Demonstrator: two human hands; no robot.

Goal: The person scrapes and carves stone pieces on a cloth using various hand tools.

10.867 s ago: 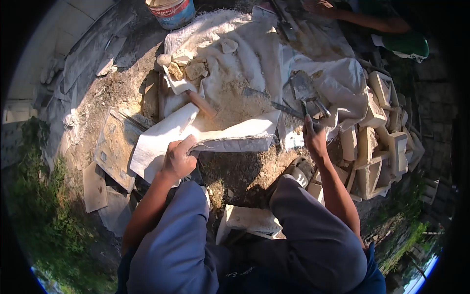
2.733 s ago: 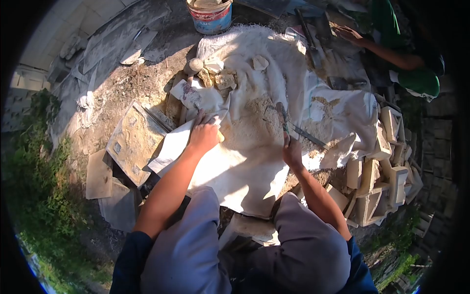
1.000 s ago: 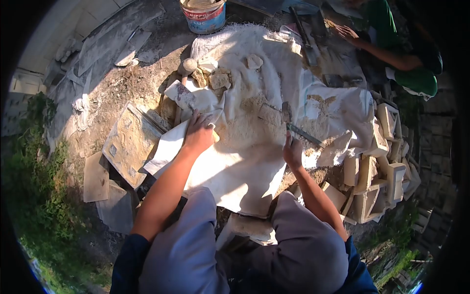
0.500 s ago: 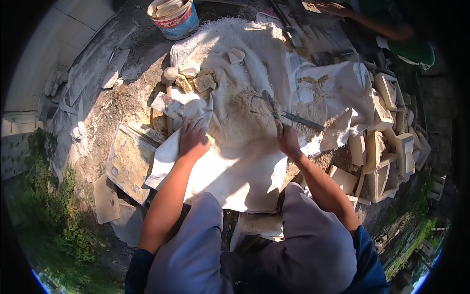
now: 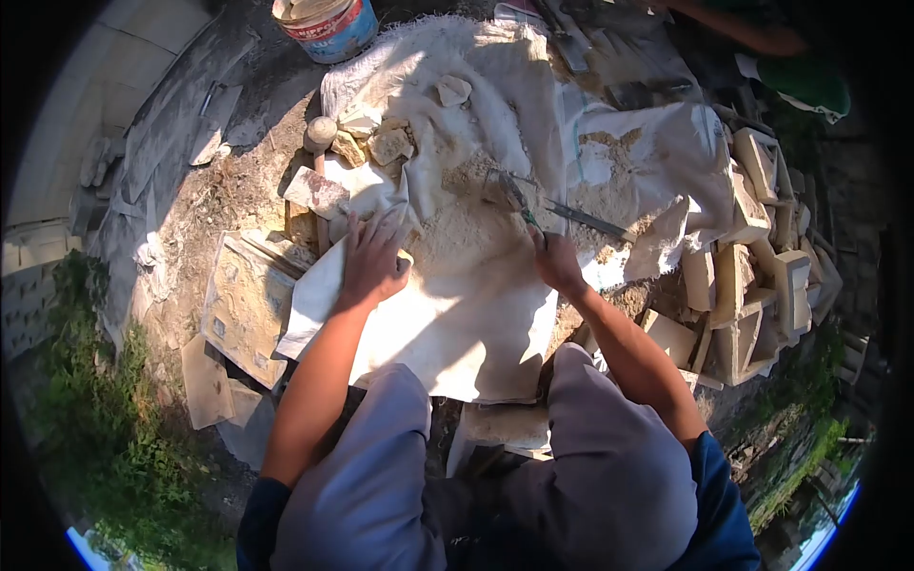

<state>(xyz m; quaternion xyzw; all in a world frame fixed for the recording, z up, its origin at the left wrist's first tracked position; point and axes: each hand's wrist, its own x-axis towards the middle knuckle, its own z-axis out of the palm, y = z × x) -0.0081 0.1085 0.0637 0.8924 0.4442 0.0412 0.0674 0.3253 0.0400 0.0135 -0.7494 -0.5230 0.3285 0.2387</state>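
My right hand is closed around the green handle of a small trowel. Its blade rests over the pale powder heaped on a white woven sack. Fingers apart, my left hand lies on the sack left of the powder. By its thumb shows a small yellowish piece; whether the hand touches it I cannot tell. A long dark metal bar lies just right of the trowel.
Beyond my left hand lie a round-headed mallet and broken stones. A paint bucket stands at the back. Stacked pale stone pieces are on the right, a yellowish slab on the left. Another person's arm is at upper right.
The trowel has turned, so more of its blade's face shows, and my right hand has shifted slightly. The fingers of my left hand are more spread. The other person's hand has drawn upward.
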